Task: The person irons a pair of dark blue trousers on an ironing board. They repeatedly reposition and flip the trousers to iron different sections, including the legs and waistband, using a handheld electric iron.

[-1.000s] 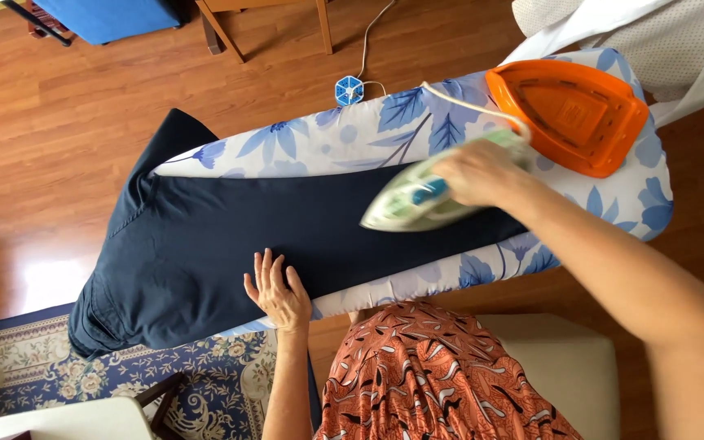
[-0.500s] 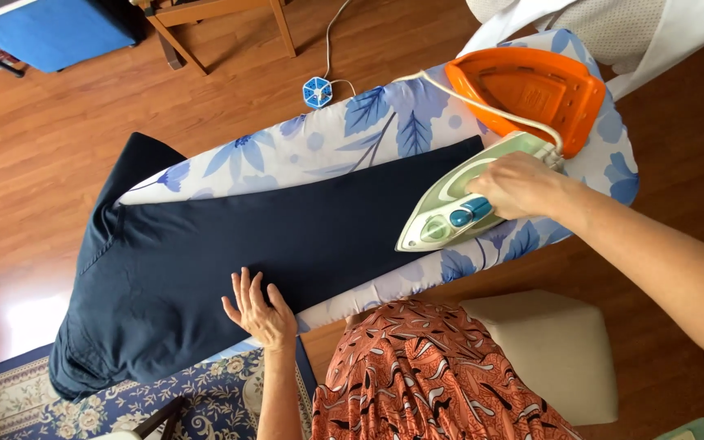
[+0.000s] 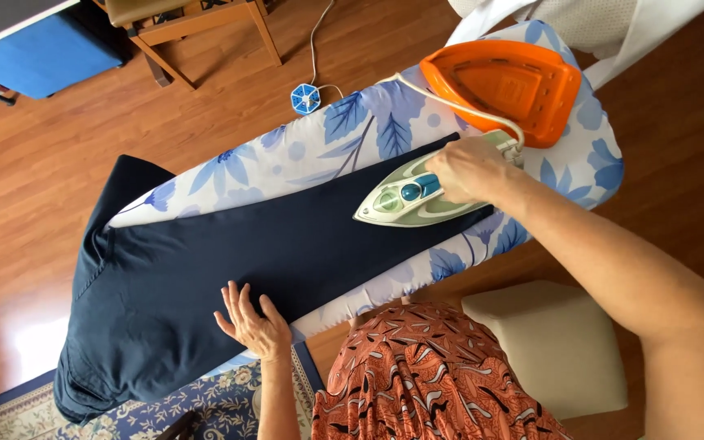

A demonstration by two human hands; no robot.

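Right hand [image 3: 468,169] clenching around handle of steam iron [image 3: 417,194], pressing soleplate flat on navy trousers [image 3: 230,265], iron nose pointing toward 9 o'clock. Left hand [image 3: 253,322] lying flat, fingers spread, grasping nothing, pinning near edge of fabric taut at 7 o'clock from iron. Trousers stretching along floral ironing board [image 3: 344,130], waist end hanging over board's narrow tip. Orange iron rest [image 3: 503,81] sitting at 1 o'clock, cord [image 3: 450,102] looping across it. Beige stool [image 3: 560,346] standing at 5 o'clock.

- No packages, signs or screens show anywhere in the frame.
- The only possible label is a small raised panel on the orange iron rest [image 3: 503,81], upper right; too blurred to tell.
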